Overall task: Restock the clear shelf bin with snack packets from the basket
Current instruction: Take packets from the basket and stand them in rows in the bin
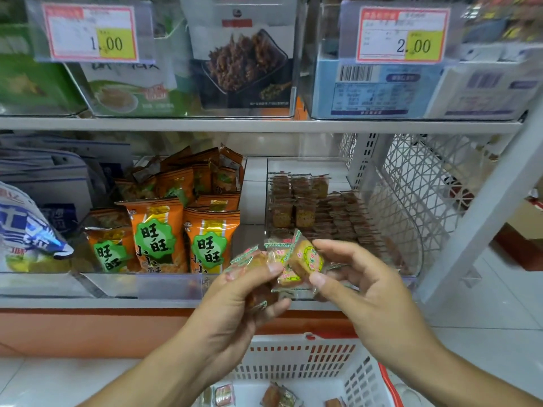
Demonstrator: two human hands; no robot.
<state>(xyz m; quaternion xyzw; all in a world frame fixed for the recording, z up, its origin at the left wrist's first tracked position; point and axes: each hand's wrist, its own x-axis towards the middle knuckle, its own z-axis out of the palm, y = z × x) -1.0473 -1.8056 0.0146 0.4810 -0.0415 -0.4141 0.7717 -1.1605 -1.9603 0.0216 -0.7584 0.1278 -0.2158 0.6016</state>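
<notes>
My left hand [235,304] grips a bunch of small clear-wrapped brown snack packets [255,259] in front of the lower shelf. My right hand [361,286] pinches one packet with a yellow-green round label [307,258] between thumb and fingers, right beside the left hand's bunch. Just behind both hands stands the clear shelf bin [411,230], holding several rows of the same brown packets [323,212]. Below my hands the white basket [296,362] with a red handle holds a few loose packets [276,396] on its floor.
A clear bin of orange snack bags [182,233] stands left of the target bin, with blue-white bags [29,230] further left. The upper shelf [264,124] carries bins with price tags. A white wire mesh panel [426,183] closes the right side.
</notes>
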